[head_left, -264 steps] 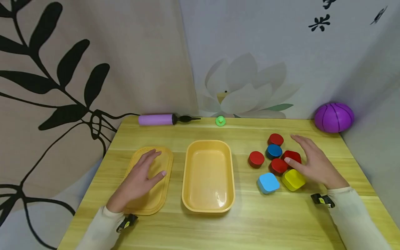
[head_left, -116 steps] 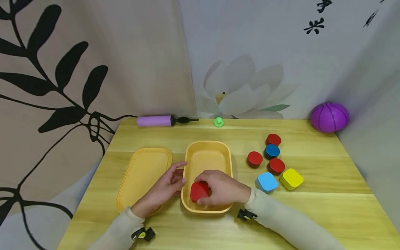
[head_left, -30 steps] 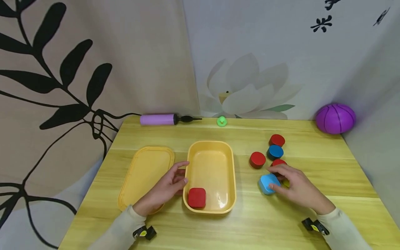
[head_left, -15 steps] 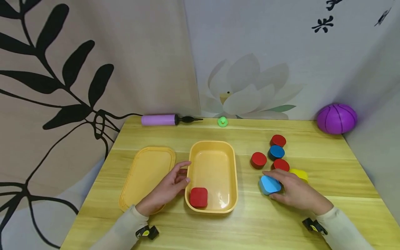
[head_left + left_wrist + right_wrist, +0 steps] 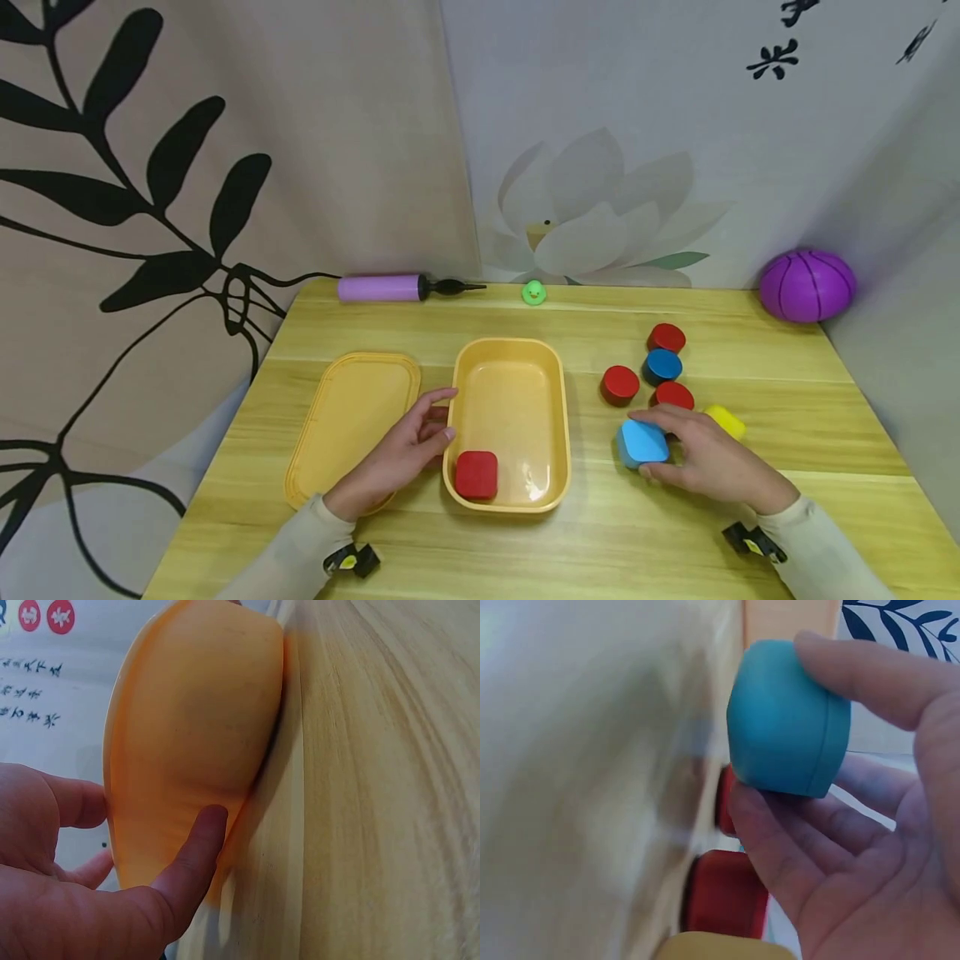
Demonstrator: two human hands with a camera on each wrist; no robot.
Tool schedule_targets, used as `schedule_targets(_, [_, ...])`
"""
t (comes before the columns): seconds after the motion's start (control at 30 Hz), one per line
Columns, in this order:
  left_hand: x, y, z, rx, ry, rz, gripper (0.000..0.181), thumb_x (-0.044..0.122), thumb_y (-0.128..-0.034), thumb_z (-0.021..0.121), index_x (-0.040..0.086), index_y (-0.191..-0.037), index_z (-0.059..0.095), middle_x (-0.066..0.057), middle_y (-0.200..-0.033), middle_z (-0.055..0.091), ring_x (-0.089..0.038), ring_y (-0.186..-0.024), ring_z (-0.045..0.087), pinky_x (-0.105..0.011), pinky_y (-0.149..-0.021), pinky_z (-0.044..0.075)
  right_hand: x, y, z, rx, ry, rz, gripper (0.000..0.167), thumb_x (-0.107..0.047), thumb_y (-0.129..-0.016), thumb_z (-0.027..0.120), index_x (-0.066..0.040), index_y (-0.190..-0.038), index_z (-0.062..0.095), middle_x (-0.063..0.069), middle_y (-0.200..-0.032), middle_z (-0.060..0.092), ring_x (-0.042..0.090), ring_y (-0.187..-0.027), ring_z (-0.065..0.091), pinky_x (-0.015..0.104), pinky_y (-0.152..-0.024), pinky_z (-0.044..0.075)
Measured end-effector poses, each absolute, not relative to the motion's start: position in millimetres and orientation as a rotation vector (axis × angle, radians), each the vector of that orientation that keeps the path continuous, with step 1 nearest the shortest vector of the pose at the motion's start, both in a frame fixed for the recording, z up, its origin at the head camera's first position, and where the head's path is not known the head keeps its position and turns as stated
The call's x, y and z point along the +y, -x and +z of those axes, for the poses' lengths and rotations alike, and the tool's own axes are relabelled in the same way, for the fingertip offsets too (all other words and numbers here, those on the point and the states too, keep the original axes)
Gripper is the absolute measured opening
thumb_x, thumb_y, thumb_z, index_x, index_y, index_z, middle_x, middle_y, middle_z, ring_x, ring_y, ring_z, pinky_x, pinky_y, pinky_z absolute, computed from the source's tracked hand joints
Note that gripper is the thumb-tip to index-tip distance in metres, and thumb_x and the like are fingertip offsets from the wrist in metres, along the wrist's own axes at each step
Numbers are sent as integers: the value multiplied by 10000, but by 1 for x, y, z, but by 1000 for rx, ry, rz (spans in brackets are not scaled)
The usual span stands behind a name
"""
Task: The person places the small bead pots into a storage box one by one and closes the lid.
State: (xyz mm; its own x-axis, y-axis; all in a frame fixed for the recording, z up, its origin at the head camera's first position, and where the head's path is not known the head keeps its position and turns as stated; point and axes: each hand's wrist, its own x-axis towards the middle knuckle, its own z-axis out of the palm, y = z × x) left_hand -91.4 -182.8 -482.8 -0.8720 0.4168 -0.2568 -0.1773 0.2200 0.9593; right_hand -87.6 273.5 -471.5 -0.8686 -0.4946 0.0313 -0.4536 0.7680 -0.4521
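Note:
A light-blue rounded square block (image 5: 641,443) is pinched between the thumb and fingers of the right hand (image 5: 701,454); the right wrist view shows the same block (image 5: 787,720) gripped at two sides. The left hand (image 5: 401,454) touches the left wall of the yellow tray (image 5: 566,425), its fingers fairly straight against the outside, as the left wrist view of the tray wall (image 5: 195,712) also shows. Inside the tray, at its near left corner, lies a red square block (image 5: 476,475). A yellow block (image 5: 726,422) is partly hidden behind the right hand.
Red round blocks (image 5: 620,385) and a dark-blue one (image 5: 662,366) stand right of the tray. A yellow lid (image 5: 352,417) lies to its left. Along the back edge are a purple pump (image 5: 378,288), a green duck (image 5: 533,292) and a purple ball (image 5: 807,286).
The red square block went from the right-hand group into the tray and was released. The right hand moved back right and took hold of the light-blue block. The left hand came from the lid to the tray.

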Motion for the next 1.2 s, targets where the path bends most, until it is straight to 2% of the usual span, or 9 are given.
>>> schedule_targets(0.13, [-183,92,-484,2031,-219,1698,603,244,-1110,575,256,-1646,298,-209,-1528,460,-356,-1328,564,-421,-955,592,271,89,-463,2877,795,-785,691,-332,-792,953,-128,-1388,669,-74,-1188,662,67,-994,613,296,-820,597])
schedule_targets(0.4, [-184,91,-482,2012,-206,1712,608,249,-1110,574,251,-1649,292,-211,-1534,457,-355,-1323,564,-425,-946,588,260,93,-446,2915,850,-859,718,-378,-809,939,-145,-1423,650,-87,-1267,674,51,-1032,623,342,-837,614])
schedule_targets(0.67, [-184,91,-482,2016,-205,1708,593,272,-1107,582,282,-1636,313,-206,-1530,459,-329,-1315,568,-414,-954,596,240,99,-434,2890,959,-931,660,-382,-840,914,-170,-1411,659,-95,-1234,680,34,-1011,625,328,-803,611])
schedule_targets(0.9, [-184,91,-481,2014,-194,1707,589,277,-1102,591,300,-1627,324,-194,-1527,459,-302,-1285,576,-415,-943,592,218,104,-427,2869,1058,-917,659,-423,-857,894,-142,-1406,662,-89,-1248,681,31,-1018,628,301,-822,602])
schedule_targets(1.03, [-183,92,-481,2012,-188,1703,586,274,-1104,587,306,-1626,323,-190,-1530,457,-305,-1278,578,-416,-935,588,205,105,-425,2834,1053,-932,648,-469,-862,879,-191,-1404,656,-127,-1228,665,38,-1046,615,339,-858,601])
schedule_targets(1.2, [-184,92,-480,2011,-196,1705,587,271,-1105,585,290,-1629,321,-199,-1527,455,-316,-1276,582,-420,-929,593,190,105,-424,2779,1035,-925,611,-518,-893,832,-237,-1405,654,-131,-1295,667,71,-1116,624,365,-898,591])
